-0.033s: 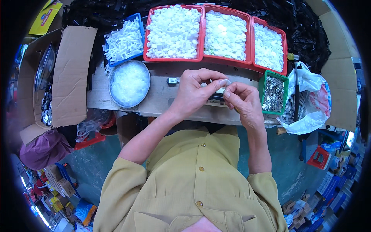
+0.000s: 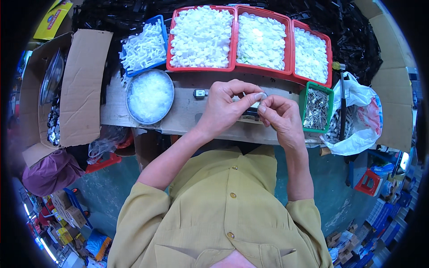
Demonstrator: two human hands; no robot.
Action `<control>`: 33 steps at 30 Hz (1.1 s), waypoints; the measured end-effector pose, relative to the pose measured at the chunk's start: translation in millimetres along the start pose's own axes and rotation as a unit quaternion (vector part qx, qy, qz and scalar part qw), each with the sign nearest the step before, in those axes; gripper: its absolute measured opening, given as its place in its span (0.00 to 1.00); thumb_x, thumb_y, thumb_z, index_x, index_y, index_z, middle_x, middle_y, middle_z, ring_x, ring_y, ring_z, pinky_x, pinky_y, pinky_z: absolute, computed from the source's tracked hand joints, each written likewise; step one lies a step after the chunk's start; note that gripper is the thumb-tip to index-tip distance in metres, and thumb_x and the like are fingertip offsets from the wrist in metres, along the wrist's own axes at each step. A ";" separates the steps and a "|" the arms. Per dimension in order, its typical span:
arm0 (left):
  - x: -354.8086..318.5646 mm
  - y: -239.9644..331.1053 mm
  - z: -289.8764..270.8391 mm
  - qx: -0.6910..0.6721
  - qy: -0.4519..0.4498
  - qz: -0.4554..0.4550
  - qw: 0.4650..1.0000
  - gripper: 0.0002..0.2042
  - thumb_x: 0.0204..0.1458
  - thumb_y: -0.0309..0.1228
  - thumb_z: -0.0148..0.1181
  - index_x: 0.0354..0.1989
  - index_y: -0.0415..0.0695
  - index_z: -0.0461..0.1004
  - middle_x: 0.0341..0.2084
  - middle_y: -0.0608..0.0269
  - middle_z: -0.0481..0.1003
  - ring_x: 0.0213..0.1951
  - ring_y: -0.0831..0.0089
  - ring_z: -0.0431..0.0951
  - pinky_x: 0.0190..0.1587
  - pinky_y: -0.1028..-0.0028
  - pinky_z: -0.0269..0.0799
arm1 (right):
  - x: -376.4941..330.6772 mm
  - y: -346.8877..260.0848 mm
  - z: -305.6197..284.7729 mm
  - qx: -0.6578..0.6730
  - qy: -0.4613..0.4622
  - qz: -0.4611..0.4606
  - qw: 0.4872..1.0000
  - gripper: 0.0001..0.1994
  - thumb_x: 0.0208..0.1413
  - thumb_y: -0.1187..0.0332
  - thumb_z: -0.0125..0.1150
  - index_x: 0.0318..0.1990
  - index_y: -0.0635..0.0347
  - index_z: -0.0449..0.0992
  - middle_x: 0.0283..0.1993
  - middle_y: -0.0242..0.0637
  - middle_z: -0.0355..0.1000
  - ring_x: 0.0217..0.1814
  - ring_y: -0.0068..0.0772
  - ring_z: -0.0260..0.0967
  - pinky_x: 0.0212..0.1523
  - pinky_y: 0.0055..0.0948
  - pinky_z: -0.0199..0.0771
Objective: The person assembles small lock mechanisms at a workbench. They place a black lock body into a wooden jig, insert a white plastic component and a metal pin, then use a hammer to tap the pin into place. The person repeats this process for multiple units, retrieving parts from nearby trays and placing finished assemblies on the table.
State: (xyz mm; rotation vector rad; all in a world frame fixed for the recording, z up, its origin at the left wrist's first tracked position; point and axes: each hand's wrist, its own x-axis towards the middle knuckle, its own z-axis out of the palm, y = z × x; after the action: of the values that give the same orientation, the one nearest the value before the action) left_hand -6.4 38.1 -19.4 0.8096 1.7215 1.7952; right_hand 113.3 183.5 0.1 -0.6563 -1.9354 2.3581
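While your left hand point(image 2: 225, 107) and right hand point(image 2: 280, 117) met over the wooden bench point(image 2: 187, 111), both pinched one small white disc point(image 2: 259, 96), green tray of metal bits point(image 2: 316, 109) just beside your right, red bins point(image 2: 263, 42) behind.

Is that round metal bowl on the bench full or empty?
Nearly full. The round metal bowl holds a heap of small white translucent pieces that hides its bottom and reaches close to the rim. It sits upright on the wooden bench.
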 end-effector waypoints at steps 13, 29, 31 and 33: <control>-3.4 3.8 0.3 0.177 0.049 0.238 0.954 0.08 0.46 0.18 0.67 0.37 0.38 0.83 0.29 0.58 0.80 0.34 0.68 0.79 0.37 0.73 0.73 | 2.9 10.6 5.5 0.144 -0.008 0.005 0.990 0.06 0.59 0.69 0.65 0.34 0.61 0.77 0.28 0.26 0.72 0.28 0.14 0.65 0.29 0.17 0.64; -28.7 2.2 -12.5 0.143 0.030 0.162 0.976 0.14 0.42 0.25 0.74 0.40 0.40 0.83 0.33 0.60 0.80 0.40 0.66 0.77 0.45 0.69 0.72 | -1.6 18.8 22.9 -0.329 0.147 -0.367 0.858 0.09 0.43 0.79 0.71 0.34 0.59 0.81 0.31 0.33 0.75 0.33 0.34 0.75 0.34 0.31 0.67; -30.5 -4.9 -18.8 0.169 0.019 0.168 0.971 0.16 0.41 0.26 0.75 0.40 0.40 0.83 0.33 0.60 0.80 0.41 0.65 0.77 0.45 0.67 0.72 | -0.1 20.2 25.7 -0.347 0.133 -0.375 0.849 0.09 0.43 0.79 0.71 0.34 0.59 0.81 0.31 0.33 0.74 0.33 0.33 0.74 0.33 0.31 0.66; -32.2 -11.8 -24.4 0.197 0.025 0.189 0.962 0.16 0.40 0.27 0.75 0.41 0.40 0.83 0.33 0.60 0.80 0.41 0.63 0.76 0.44 0.67 0.72 | 1.4 22.4 28.3 -0.368 0.122 -0.378 0.841 0.10 0.42 0.79 0.71 0.34 0.59 0.81 0.32 0.33 0.74 0.33 0.32 0.74 0.32 0.31 0.64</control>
State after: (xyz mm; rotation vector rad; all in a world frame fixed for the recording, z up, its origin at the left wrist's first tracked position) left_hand -2.4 -1.3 -33.6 1.3466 2.1063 1.7343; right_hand 108.2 152.3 -17.4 -0.1024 -2.3385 1.0055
